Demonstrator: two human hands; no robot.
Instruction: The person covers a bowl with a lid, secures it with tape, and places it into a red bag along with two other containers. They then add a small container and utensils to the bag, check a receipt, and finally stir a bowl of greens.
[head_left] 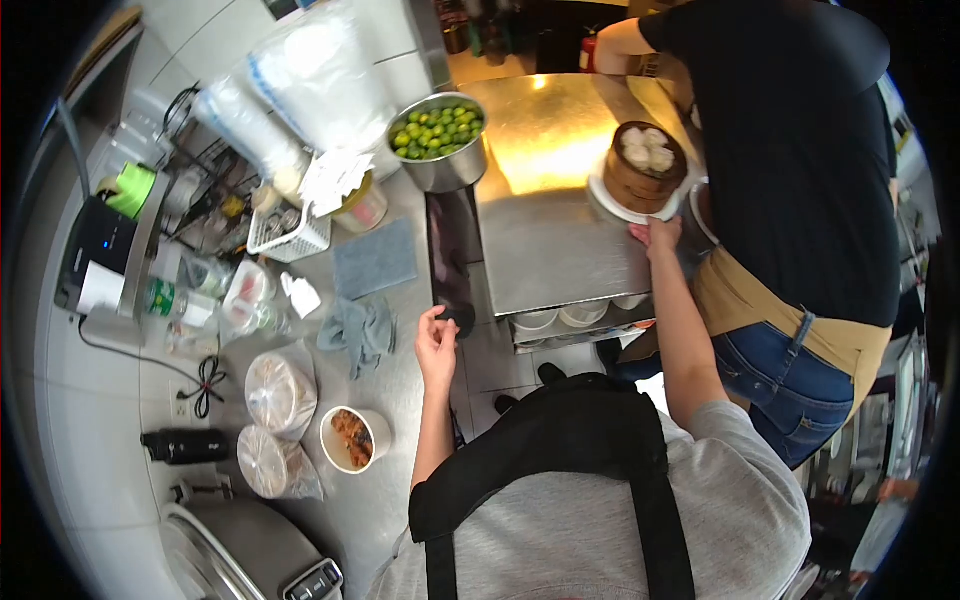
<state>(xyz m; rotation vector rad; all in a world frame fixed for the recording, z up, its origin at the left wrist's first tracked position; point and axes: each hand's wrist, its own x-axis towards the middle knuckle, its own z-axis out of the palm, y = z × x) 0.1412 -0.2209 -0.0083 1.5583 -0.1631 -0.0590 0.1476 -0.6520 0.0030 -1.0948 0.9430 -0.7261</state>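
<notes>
My right hand (660,236) grips the near rim of a white plate (622,208) at the right side of the steel table. On that plate sits a round bamboo steamer (640,186) without a lid, holding several white buns (648,150). My left hand (436,348) hangs over the gap between the counter and the table, its fingers loosely bent and apart, with nothing visible in them. Closest to it on the counter lies a crumpled grey-blue cloth (360,333).
A co-worker (790,170) in a black shirt stands close on the right. The steel table (550,250) is ahead; a metal pot of green citrus (437,140) stands at its left. On the left counter are a paper bowl of food (356,440) and bagged containers (280,392).
</notes>
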